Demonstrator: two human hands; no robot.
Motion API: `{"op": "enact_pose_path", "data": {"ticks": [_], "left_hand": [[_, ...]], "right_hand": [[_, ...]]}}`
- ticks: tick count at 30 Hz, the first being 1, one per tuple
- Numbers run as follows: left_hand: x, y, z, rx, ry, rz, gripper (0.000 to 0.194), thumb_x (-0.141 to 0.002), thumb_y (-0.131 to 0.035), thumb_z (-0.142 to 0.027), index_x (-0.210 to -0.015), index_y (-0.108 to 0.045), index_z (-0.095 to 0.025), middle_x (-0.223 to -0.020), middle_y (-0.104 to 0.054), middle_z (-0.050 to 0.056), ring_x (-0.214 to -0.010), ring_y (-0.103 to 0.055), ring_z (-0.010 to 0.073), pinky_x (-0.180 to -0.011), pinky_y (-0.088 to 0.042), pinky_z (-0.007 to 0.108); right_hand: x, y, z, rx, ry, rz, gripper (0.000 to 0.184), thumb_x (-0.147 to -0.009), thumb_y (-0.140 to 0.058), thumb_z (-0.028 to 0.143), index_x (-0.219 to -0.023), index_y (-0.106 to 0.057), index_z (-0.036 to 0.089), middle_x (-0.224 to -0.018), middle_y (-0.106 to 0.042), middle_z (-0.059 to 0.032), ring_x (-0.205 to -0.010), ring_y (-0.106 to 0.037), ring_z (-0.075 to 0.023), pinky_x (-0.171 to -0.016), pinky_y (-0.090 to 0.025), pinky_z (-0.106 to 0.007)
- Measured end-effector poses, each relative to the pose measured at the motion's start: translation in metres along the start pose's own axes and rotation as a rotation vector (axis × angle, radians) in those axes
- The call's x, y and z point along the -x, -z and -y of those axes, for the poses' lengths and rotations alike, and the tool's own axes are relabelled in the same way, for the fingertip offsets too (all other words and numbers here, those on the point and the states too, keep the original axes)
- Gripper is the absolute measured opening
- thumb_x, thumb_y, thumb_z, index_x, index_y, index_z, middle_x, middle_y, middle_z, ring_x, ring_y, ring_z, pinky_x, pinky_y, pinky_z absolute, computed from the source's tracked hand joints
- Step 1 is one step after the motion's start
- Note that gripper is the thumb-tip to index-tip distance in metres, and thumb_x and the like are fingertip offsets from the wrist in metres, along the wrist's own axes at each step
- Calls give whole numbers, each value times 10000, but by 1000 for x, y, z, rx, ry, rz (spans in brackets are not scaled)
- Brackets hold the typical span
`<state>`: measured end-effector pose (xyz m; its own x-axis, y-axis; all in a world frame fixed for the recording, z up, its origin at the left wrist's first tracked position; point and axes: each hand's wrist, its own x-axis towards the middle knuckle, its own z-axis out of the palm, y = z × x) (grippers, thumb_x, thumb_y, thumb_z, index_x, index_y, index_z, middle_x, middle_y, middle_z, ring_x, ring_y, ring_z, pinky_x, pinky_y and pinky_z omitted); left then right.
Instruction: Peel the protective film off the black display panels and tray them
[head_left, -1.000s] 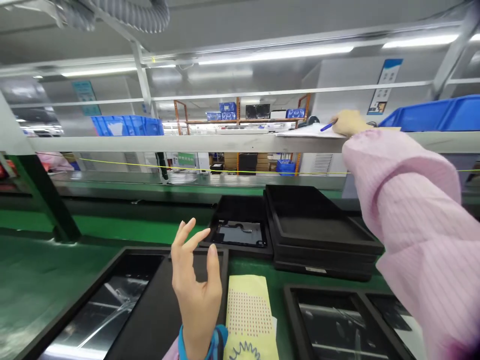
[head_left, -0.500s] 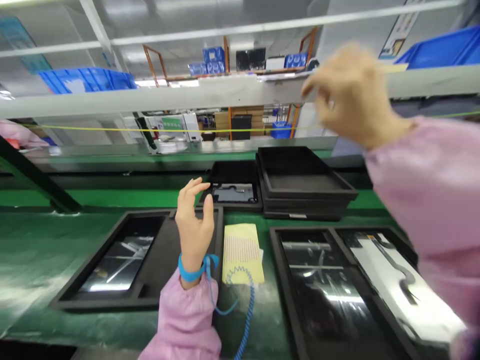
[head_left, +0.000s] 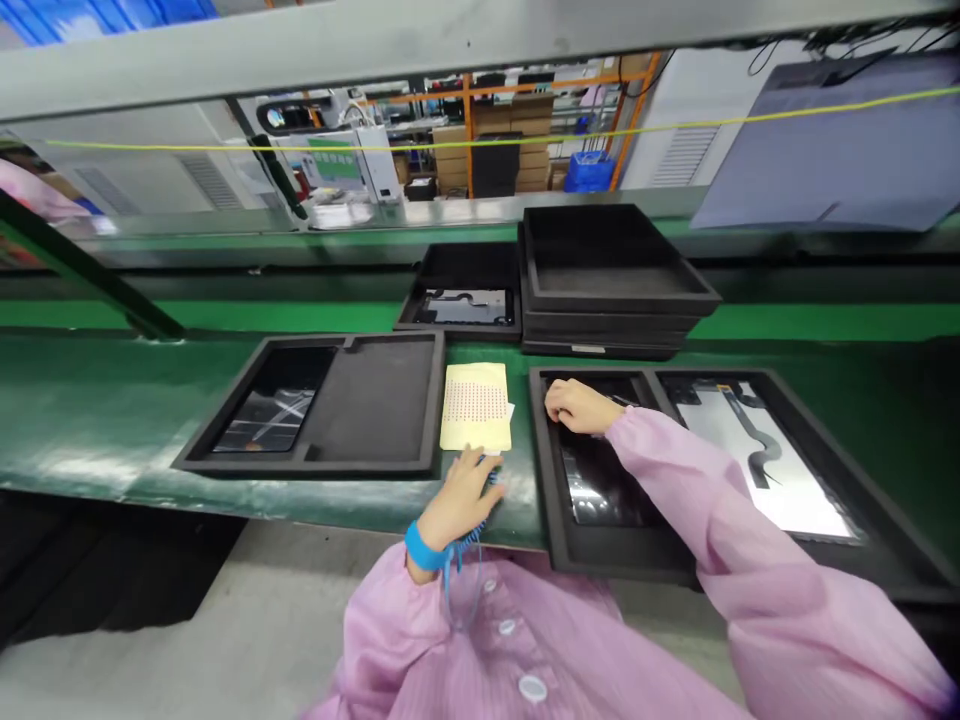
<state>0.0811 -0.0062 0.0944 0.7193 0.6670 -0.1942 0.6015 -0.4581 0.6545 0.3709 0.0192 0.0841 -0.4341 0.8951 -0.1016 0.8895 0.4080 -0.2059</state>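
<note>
My left hand (head_left: pixel 461 490), with a blue wrist strap (head_left: pixel 425 549) and coiled cord, lies flat on the green bench. Its fingertips touch the lower edge of a yellow sheet of red dots (head_left: pixel 476 405). My right hand (head_left: pixel 574 405) reaches into the left compartment of the black two-part tray (head_left: pixel 545 490) on the right. Its fingers curl over the top-left corner of the dark glossy panel (head_left: pixel 600 485) lying there. The tray's right compartment holds a pale panel with a black flex cable (head_left: pixel 757 455).
A second black two-part tray (head_left: pixel 315 465) lies left of the sheet with a glossy panel (head_left: pixel 266 415) in its left compartment. Behind are a stack of black trays (head_left: pixel 611 290) and a small tray with a part (head_left: pixel 465 300). A grey shelf beam (head_left: pixel 375 45) runs overhead.
My view has dropped from the upper shelf to the bench. The right hand came down from the shelf onto the right tray's panel. My left hand lowered onto the bench by the yellow sheet.
</note>
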Motion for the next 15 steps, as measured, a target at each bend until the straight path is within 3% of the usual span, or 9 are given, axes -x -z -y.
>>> {"op": "enact_pose_path", "data": {"ticks": [3, 5, 7, 11, 13, 15], "left_hand": [[36, 3, -12, 41, -17, 223, 358, -862, -531, -347, -1181, -601, -200, -1076, -680, 87, -1060, -619, 239, -951, -470, 379], [63, 12, -18, 39, -32, 373, 334, -843, -556, -417, -1084, -661, -211, -814, -695, 30, -804, -658, 195, -778, -518, 304], [87, 22, -19, -1, -2, 435, 353, -840, -553, -462, -1059, -678, -215, -746, -680, 27, -772, -642, 203, -706, -504, 287], [104, 36, -13, 58, 95, 328, 390, -887, -487, -443, -1184, -609, -220, -839, -705, 33, -815, -638, 197, -745, -499, 297], [93, 34, -12, 177, 90, 263, 384, -906, -458, -409, -1201, -582, -195, -896, -707, 45, -775, -652, 172, -744, -516, 294], [71, 22, -15, 288, 15, 172, 399, -905, -476, -393, -1228, -549, -171, -1009, -702, 81, -868, -674, 179, -808, -532, 311]], "right_hand": [[24, -15, 20, -91, 218, 16, 134, -874, -536, 182, -764, -588, 127, -824, -569, -32, -946, -518, -166, -908, -412, -366], [42, -28, 31, -139, 328, -30, 103, -806, -500, 129, -790, -601, 140, -852, -575, -52, -984, -482, -190, -926, -367, -388], [54, -41, 40, -177, 400, -105, 135, -787, -465, 157, -800, -599, 144, -859, -570, -77, -959, -454, -206, -911, -342, -406], [55, -48, 48, -280, 504, -264, 326, -896, -422, 305, -615, -486, 150, -681, -491, -58, -774, -432, -170, -799, -365, -363], [53, -34, 45, -371, 515, -373, 405, -930, -450, 384, -602, -447, 148, -630, -454, -18, -719, -452, -138, -762, -396, -317], [57, -7, 37, -497, 436, -553, 457, -931, -484, 477, -617, -439, 148, -585, -418, 20, -623, -441, -98, -683, -412, -254]]}}
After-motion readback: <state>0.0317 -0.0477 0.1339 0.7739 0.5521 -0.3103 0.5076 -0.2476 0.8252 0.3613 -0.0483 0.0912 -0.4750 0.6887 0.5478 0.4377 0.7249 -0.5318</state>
